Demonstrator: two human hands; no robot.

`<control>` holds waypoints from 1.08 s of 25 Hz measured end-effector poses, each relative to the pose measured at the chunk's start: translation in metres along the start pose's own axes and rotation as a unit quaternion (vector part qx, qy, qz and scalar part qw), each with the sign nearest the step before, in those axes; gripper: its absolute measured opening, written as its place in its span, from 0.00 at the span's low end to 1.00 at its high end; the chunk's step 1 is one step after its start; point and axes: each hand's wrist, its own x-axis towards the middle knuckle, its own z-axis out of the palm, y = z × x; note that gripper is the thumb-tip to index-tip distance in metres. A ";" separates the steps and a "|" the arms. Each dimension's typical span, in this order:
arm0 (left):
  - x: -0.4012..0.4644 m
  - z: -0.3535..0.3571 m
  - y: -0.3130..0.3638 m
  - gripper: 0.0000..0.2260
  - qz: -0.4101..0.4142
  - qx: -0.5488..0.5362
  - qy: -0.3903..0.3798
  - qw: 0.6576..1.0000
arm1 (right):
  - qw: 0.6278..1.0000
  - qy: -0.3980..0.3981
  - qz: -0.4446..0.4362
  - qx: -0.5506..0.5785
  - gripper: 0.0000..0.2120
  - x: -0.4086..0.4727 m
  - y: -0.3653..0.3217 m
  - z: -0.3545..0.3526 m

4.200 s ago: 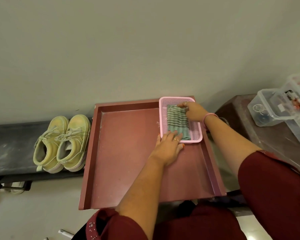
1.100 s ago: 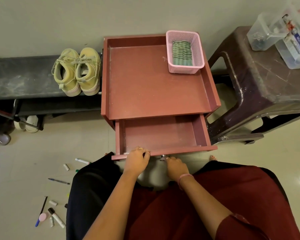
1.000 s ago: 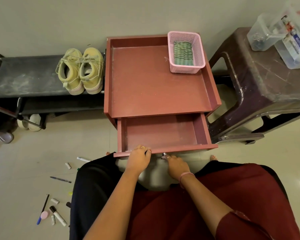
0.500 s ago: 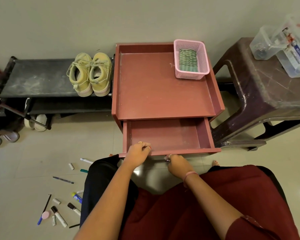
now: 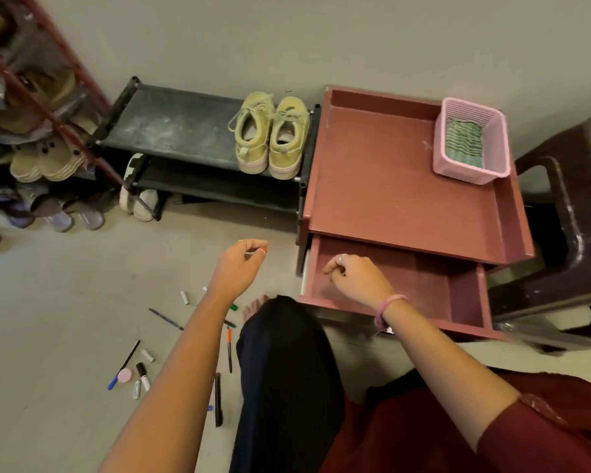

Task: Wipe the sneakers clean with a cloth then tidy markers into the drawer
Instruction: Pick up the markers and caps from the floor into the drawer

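Note:
Two pale yellow sneakers stand side by side on a black shoe rack. The green striped cloth lies folded in a pink basket on the red cabinet's top. Below it the drawer is pulled out and bare inside. Several markers and pens lie scattered on the floor at my lower left, one red-tipped pen beside my knee. My left hand hovers above the floor left of the drawer, fingers loosely curled, holding nothing. My right hand hangs over the drawer's left part, also holding nothing.
A dark brown plastic stool stands right of the cabinet. A red-framed rack crowded with shoes fills the far left, with more shoes on the floor. My black-clad knee lies between the markers and the drawer.
Both hands have let go of the drawer front. The left hand has swung left over the floor, the right has lifted over the drawer. My view has turned left.

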 end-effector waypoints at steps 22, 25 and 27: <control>0.016 -0.043 -0.333 0.15 -0.368 -0.097 0.135 0.915 | 0.905 -0.338 -0.126 -0.223 0.22 0.247 -0.081 0.243; 0.017 -0.021 -0.367 0.14 -0.389 -0.114 0.130 0.905 | 0.878 -0.368 -0.142 -0.273 0.25 0.266 -0.064 0.277; 0.016 -0.006 -0.386 0.12 -0.410 -0.122 0.133 0.894 | 0.859 -0.384 -0.156 -0.300 0.26 0.280 -0.055 0.297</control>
